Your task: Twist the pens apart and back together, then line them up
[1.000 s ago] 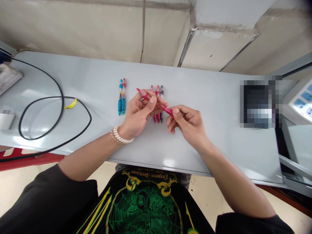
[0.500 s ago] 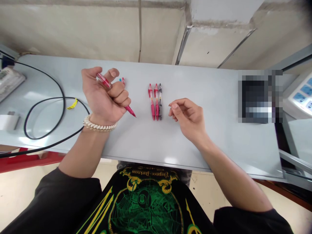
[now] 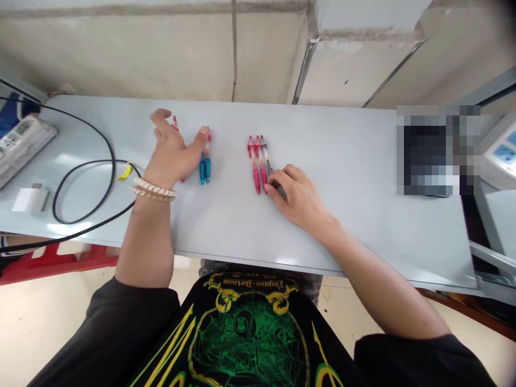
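On a pale tabletop [image 3: 363, 215], a red pen [image 3: 176, 127] is laid flat under the left hand [image 3: 171, 153], fingers spread — beside two blue pens [image 3: 205, 164]. The grey pen [image 3: 269, 164], touching two red pens [image 3: 256, 166], is pinched by the right hand [image 3: 296, 199] — lifting seems next. Bare room lies rightward; a black cable [image 3: 80, 177] loops left.

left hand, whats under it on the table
A red pen lies under the left hand: its top shows between the fingers, its tip below the palm. The barrel is covered. Two blue pens lie beside the thumb.
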`<state>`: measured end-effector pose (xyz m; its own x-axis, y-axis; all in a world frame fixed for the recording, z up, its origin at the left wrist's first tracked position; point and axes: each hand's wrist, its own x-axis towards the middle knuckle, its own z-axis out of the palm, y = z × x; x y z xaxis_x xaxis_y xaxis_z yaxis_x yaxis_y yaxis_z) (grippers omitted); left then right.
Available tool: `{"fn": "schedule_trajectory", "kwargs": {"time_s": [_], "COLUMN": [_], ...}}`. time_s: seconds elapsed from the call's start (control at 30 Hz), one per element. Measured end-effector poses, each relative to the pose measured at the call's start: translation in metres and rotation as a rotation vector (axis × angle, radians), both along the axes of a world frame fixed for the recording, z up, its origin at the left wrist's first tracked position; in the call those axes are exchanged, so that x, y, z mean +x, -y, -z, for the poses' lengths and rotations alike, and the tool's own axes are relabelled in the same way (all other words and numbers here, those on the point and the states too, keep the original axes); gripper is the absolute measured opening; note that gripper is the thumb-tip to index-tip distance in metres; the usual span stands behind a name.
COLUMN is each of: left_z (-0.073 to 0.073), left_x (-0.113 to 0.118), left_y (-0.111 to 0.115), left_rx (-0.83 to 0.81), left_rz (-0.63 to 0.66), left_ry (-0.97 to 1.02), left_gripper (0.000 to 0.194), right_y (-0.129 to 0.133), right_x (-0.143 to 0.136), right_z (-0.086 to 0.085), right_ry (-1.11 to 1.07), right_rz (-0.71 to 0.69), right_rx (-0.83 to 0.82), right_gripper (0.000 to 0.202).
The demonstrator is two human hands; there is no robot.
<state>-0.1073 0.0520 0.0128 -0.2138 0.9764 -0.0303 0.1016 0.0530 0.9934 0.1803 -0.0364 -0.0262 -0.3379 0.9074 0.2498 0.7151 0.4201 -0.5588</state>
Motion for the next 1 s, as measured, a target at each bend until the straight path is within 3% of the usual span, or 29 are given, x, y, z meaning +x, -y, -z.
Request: {"fn": "schedule_trajectory", "kwargs": {"time_s": [0.1,0.17,0.3,0.37,0.5,0.53,0.7,0.8,0.93,1.0], "left_z": [0.003,0.001,-0.001,-0.003,-0.009,-0.01,-0.005,0.002,0.006,0.005], "left_x": [0.004,0.006,0.011,0.022,0.056,0.065,0.093,0.101,0.108,0.108], "left_y": [0.006,0.006,0.003,0.005,0.027,0.034,0.055,0.058,0.06,0.061], "left_rx": [0.017,0.04,0.162,0.184,0.041,0.013,0.011,0.006,-0.022,-0.027], "left_rz": [-0.079,-0.058,0.036,0.13,0.451,0.482,0.399,0.34,0.243,0.237], "left_ry": [-0.36,-0.369,-0.226,-0.12,0.151,0.189,0.396,0.5,0.585,0.594], "left_gripper": [0.067,0.061,0.05,0.048,0.052,0.049,0.034,0.03,0.026,0.027], "right_y": [-0.002,-0.004,-0.004,-0.002,0.002,0.002,0.003,0.005,0.009,0.01], "right_x": [0.004,0.008,0.011,0.009,0.001,-0.001,-0.005,-0.006,-0.007,-0.007], "right_z": [-0.002,-0.002,-0.004,-0.008,-0.021,-0.023,-0.024,-0.022,-0.023,-0.025], "right_ry": [0.015,-0.034,-0.375,-0.596,-0.855,-0.897,-1.051,-0.986,-0.749,-0.698], "right_rz": [0.041,0.087,0.198,0.173,0.051,0.048,0.038,0.061,0.118,0.149], "right_rx": [-0.026,-0.045,-0.101,-0.169,-0.303,-0.326,-0.505,-0.379,0.024,0.043], "right_gripper": [0.007,0.007,0.012,0.019,0.04,0.044,0.048,0.041,0.026,0.026]}}
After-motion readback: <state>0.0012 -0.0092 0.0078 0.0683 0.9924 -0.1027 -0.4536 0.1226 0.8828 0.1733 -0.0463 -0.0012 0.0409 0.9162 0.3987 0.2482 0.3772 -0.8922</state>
